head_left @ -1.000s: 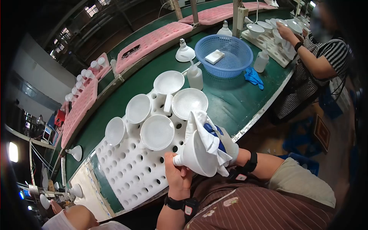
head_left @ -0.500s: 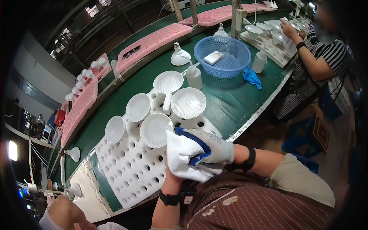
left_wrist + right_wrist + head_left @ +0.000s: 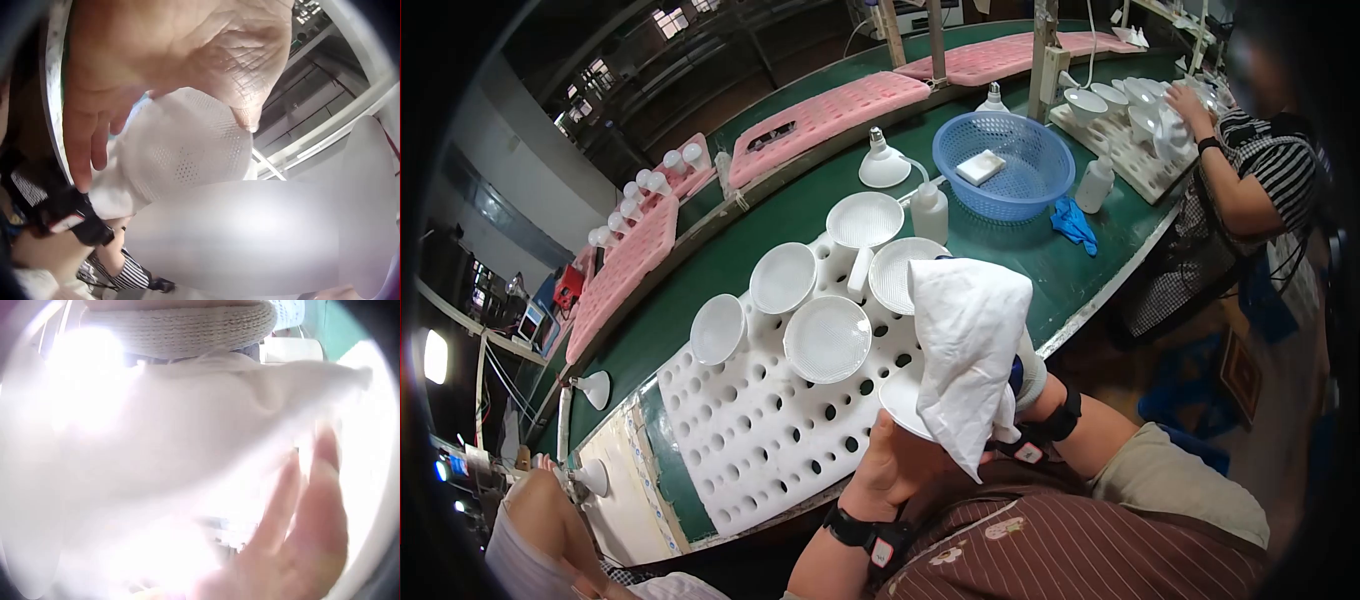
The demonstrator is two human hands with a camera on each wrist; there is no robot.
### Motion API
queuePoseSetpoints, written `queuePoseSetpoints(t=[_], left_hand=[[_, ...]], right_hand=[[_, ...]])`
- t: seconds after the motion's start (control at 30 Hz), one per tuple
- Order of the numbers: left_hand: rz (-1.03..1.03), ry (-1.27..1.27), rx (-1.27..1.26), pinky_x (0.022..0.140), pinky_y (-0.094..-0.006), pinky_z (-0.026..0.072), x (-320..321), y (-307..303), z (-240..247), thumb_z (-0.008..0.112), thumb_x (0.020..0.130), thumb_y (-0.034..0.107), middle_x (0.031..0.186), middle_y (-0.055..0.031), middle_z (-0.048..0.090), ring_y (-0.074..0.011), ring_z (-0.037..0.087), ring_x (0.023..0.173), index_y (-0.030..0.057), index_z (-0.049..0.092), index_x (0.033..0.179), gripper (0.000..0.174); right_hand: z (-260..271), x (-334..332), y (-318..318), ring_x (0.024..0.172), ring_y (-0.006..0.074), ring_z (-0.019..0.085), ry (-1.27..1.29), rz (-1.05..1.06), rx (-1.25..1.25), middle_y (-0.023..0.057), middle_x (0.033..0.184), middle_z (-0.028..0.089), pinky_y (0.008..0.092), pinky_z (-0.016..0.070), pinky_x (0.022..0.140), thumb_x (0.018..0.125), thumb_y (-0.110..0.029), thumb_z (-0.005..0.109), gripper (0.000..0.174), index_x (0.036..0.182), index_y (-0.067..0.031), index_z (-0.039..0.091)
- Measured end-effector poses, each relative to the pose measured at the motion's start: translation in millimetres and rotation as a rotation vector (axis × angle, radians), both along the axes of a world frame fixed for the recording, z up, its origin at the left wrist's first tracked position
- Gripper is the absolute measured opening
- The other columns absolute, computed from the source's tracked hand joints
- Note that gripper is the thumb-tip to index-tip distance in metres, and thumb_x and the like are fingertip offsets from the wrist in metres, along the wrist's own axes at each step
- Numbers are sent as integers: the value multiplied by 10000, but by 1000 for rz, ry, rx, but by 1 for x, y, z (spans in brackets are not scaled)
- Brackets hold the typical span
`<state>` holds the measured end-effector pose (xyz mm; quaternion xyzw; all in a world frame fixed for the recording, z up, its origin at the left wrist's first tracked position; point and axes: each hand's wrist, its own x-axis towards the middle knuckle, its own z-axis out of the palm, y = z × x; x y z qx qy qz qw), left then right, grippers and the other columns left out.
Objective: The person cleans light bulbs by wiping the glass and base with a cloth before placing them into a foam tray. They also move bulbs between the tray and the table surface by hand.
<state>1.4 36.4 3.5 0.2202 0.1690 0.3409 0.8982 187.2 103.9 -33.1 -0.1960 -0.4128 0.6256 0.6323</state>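
Gripping a white lamp (image 3: 902,400) is the left hand (image 3: 897,462) — cloth (image 3: 968,345) covers the right hand (image 3: 1029,376), its grip impossible to tell.

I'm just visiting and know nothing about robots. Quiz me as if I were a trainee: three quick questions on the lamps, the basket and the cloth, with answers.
1. Multiple choice: How many lamps sit on the white tray, not counting the one being held?
A) three
B) five
C) eight

2. True or false: The white block lies outside the blue basket.

3. Fill in the gap: The cloth at the person's right hand is coloured ___.

Key: 1. B; 2. false; 3. white
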Motion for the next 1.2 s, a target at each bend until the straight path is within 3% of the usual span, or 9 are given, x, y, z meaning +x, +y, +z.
queuePoseSetpoints(t=[0.17,0.33,0.6,0.7,0.8,0.9,1.0,1.07,1.2], left_hand=[[167,15,78,1081,-558,372,1,1,-2,787,770,378,1513,-156,276,-348,354,1382,130,25,1541,1112],[596,756,750,1095,-436,344,13,-6,-5,767,662,24,1422,-174,297,-294,407,1301,136,-66,1522,1202],[637,499,326,1097,-442,365,8,-1,-2,751,720,113,1457,-151,337,-289,403,1334,128,-3,1536,1111],[502,171,90,1140,-526,308,-13,-7,-5,695,765,577,1533,-150,333,-345,344,1402,97,267,1513,986],[445,46,42,1124,-583,309,-28,-6,-9,706,754,536,1526,-153,343,-365,364,1386,100,258,1515,985],[491,25,69,1093,-625,337,-27,-3,3,696,758,471,1470,-172,398,-420,409,1340,85,294,1489,919],[468,2,43,1089,-619,353,-26,-2,-2,686,764,447,1412,-186,447,-458,454,1287,76,317,1469,878],[446,113,89,1092,-602,361,-21,-2,-2,697,766,525,1411,-183,450,-433,467,1284,87,326,1466,904],[387,-126,57,1054,-410,439,-17,-16,-36,709,759,648,1450,-139,408,-273,485,1265,34,198,1498,1088]], right_hand=[[16,-8,-12,1186,176,526,-243,-85,37,80,1361,506,334,425,1036,983,-197,565,499,1425,-60,379],[1,-19,-27,1160,158,501,-374,-128,11,57,1332,485,294,420,1011,985,-214,564,513,1428,-69,349],[-31,-25,-41,1146,290,568,-405,-209,-59,197,1255,566,380,414,1009,904,-128,557,464,1325,38,456],[-45,-9,-41,1171,298,561,-699,-197,163,205,1261,568,375,407,1021,889,-91,540,480,1340,46,446],[-29,24,-29,1193,246,546,-619,-91,-127,189,1260,590,355,384,1054,856,-33,519,497,1341,58,458],[-22,52,-23,1221,216,520,-664,-442,48,180,1299,577,340,371,1064,822,-6,501,557,1373,60,440],[49,45,-32,1286,314,494,-728,-363,154,215,1355,533,381,345,1095,772,-42,585,621,1372,47,451],[71,33,-32,1332,400,429,-911,-356,663,228,1406,480,478,302,1124,740,-112,642,673,1383,-16,470],[62,-13,-53,1391,377,354,-1274,-89,992,140,1494,402,597,203,1139,731,-262,691,693,1392,-173,503]])
